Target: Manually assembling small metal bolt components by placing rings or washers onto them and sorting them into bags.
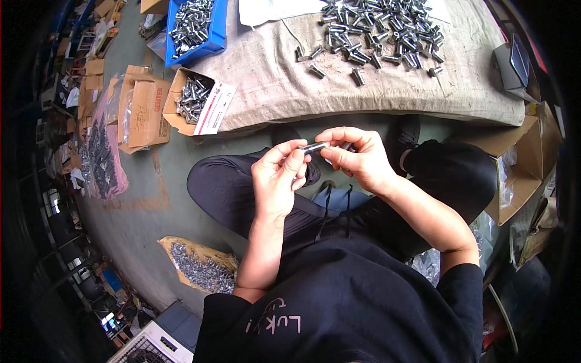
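Fingers (294,159) pinch a seemingly metal cylinder (313,147); carton (158,126) bears lettering.

1. You are in a workshop.
2. Your counter (484,81) has a rough cloth (260,75) and a big pile of shiny metal pieces (387,33).
3. More metal pieces (192,25) fill a blue bin (219,27) and a cardboard box (216,109) on your left.
4. On the green floor (133,224) near you, tiny metal bits (203,269) lie on a yellow sheet (224,258).
5. Brown boxes (94,66) crowd the far left side.
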Demonstrator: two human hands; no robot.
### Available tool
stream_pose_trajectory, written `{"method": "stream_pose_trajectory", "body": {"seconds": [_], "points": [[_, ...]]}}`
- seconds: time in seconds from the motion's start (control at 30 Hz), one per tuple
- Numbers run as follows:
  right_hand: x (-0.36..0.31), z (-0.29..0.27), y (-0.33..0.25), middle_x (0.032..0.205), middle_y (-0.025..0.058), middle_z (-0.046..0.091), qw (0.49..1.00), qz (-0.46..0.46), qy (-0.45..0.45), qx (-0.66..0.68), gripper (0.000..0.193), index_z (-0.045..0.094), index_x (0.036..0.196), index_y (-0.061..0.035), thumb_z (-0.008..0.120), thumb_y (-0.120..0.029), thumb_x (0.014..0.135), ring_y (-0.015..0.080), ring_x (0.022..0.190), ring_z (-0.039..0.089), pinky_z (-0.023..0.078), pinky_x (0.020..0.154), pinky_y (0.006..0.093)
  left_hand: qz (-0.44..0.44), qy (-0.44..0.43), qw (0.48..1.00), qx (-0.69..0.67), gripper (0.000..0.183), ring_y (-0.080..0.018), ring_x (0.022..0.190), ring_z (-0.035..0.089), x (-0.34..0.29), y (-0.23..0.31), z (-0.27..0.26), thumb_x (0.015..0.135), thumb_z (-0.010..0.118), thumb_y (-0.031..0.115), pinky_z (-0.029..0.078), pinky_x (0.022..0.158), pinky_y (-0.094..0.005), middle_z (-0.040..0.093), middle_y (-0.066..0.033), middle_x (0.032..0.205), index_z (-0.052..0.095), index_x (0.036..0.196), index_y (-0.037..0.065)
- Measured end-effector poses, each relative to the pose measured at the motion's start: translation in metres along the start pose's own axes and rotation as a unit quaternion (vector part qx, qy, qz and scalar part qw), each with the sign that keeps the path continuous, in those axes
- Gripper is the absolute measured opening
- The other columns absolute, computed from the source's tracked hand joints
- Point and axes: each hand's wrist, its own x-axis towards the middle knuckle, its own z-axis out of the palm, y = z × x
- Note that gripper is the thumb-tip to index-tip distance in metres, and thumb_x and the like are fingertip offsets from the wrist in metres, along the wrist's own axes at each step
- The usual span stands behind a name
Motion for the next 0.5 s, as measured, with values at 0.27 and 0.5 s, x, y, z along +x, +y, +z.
{"method": "stream_pose_trajectory", "body": {"seconds": [0.27,0.5], "points": [[0.001,-0.001,0.001,0.072,-0.0006,0.060,1.000,0.005,0.011,0.029,0.020,0.063,0.094,-0.0021,0.065,-0.009,0.076,0.0025,0.058,0.048,0.038,0.053,0.0169,0.195,-0.027,0.964,0.176,0.027,-0.0046,0.066,0.046,0.004,-0.007,-0.001,0.077,0.057,-0.007,0.037,0.054,-0.0168,0.055,-0.0052,0.090,0.055,0.104,-0.004],[0.008,-0.013,0.008,0.065,0.0028,0.055,0.971,0.056,-0.026,0.230,0.014,0.058,0.088,-0.0010,0.061,-0.010,0.077,0.0077,0.052,0.049,0.034,0.040,0.0188,-0.011,-0.047,0.988,-0.147,0.027,-0.0124,0.080,0.053,0.005,0.000,0.004,0.086,0.046,0.005,0.044,0.061,-0.0246,0.055,-0.0110,0.098,0.049,0.111,-0.005]]}}
